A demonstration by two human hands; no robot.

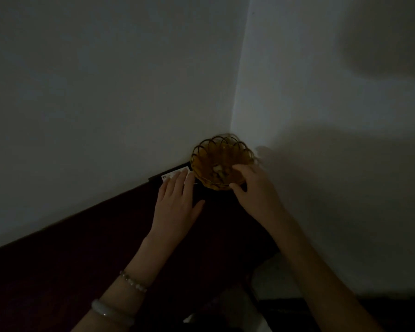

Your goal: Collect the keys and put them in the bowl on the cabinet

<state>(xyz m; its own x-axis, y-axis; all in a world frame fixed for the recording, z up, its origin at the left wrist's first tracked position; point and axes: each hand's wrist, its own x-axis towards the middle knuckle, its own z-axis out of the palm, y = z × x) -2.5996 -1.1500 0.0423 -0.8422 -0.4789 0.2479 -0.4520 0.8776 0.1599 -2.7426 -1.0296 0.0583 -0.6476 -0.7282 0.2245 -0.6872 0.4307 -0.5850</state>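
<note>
An amber bowl (207, 152) with a looped rim stands in the corner on the dark cabinet (94, 248). Pale objects that look like keys (219, 172) lie inside it; the dim light hides their detail. My right hand (254, 188) hovers over the bowl's near right rim, fingers curled and spread, with nothing visibly held. To the left of the bowl my left hand (175, 202) lies flat on the cabinet top, fingers apart. Its fingertips rest on a white card (171, 175).
Two pale walls meet right behind the bowl. The cabinet's dark top runs left along the wall and ends at a corner on the near right. A lighter floor patch (271, 276) shows below that edge. The room is very dim.
</note>
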